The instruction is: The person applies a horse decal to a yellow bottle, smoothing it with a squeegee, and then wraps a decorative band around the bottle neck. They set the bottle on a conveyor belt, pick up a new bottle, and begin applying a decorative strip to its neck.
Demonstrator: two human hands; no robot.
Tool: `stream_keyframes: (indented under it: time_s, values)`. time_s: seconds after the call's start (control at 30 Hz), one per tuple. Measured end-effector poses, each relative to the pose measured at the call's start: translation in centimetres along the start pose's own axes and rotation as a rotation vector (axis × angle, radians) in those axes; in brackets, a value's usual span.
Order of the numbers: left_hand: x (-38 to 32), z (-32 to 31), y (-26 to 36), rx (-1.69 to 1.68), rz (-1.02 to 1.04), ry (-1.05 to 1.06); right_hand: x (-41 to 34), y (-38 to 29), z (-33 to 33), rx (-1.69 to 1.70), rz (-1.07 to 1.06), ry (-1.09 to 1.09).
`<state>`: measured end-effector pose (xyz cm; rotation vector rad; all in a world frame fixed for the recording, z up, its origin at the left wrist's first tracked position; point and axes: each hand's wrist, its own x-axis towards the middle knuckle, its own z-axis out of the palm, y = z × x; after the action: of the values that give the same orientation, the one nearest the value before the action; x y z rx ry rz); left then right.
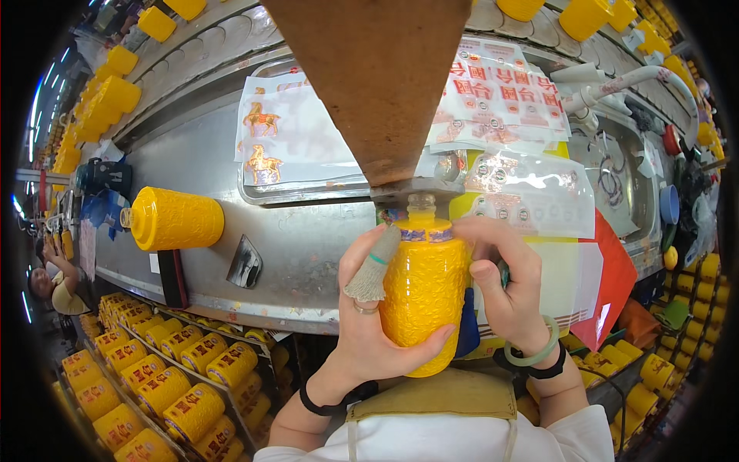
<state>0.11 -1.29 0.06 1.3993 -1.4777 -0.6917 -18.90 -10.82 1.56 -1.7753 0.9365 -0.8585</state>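
My left hand [375, 329] is wrapped around a yellow embossed bottle [430, 294], its index finger in a grey cloth finger cover. The bottle's clear glass neck points away from me, and a blue patterned band circles its shoulder. At the right end of that band my right hand [508, 277] has its index fingertip, with the thumb bent apart from the bottle; its other fingers are partly hidden. Another yellow bottle [182, 219] lies on its side on the metal worktop [300, 248]. Decal sheets with golden horses [288, 133] rest on a metal tray [306, 196].
Red-printed transfer sheets [502, 92] lie at the back right beside a sink [623, 190]. A brown beam [381, 86] stands before me. A dark box [173, 277] lies left. Racks of yellow bottles [190, 404] stand below; a co-worker [63, 283] is far left.
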Motion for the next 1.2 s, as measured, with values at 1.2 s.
stream_keyframes:
  time_s: [1.2]
  values:
    - [0.2,0.3,-0.3,-0.112,0.015,0.004,0.6,-0.5,0.3,0.036,0.072,-0.014]
